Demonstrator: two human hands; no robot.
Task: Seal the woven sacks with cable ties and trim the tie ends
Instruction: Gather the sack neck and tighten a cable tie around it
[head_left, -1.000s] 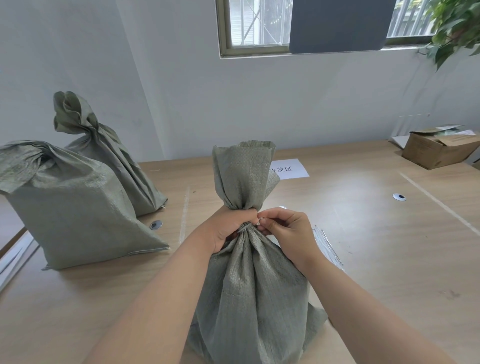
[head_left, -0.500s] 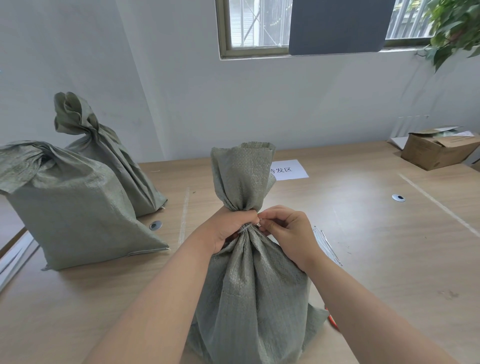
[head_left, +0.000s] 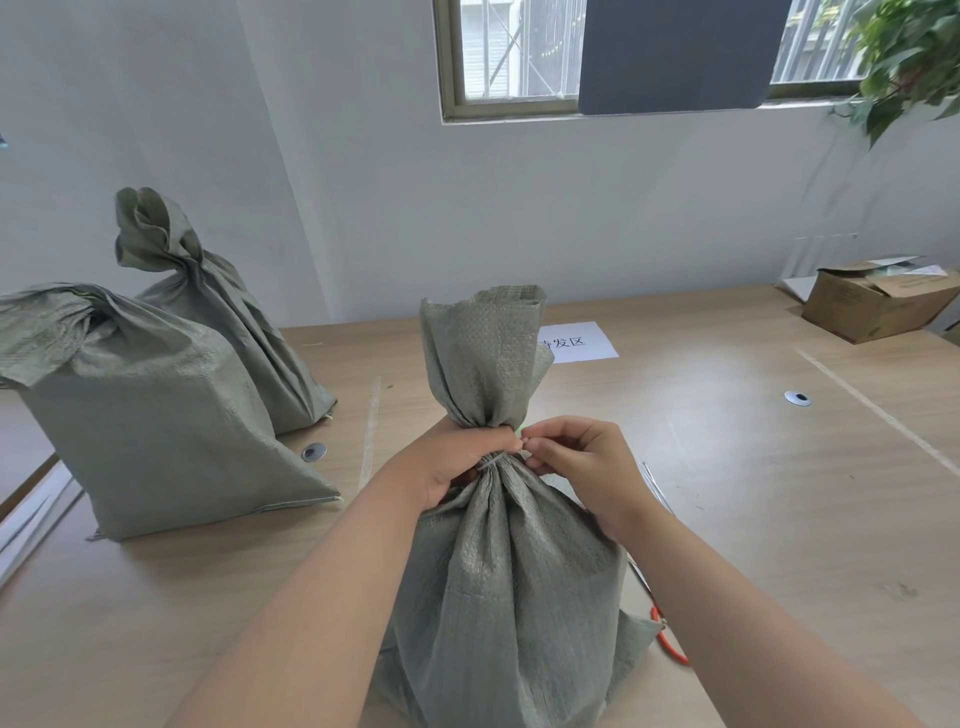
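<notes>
Centre sack (head_left: 509, 571) stood on table (head_left: 737, 509); near-left sack (head_left: 156, 415) before rear-left sack (head_left: 223, 322); paper sheet (head_left: 579, 340) behind; cardboard box (head_left: 878, 306) far right.

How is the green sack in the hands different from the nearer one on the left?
The grey-green woven sack in the middle has a gathered neck with a white cable tie round it; the grey-green woven sack at front left has a floppy top, no tie showing. The left hand grips the middle sack's neck, the right hand pinches the tie; nothing touches the other. Both stand on the table.
</notes>
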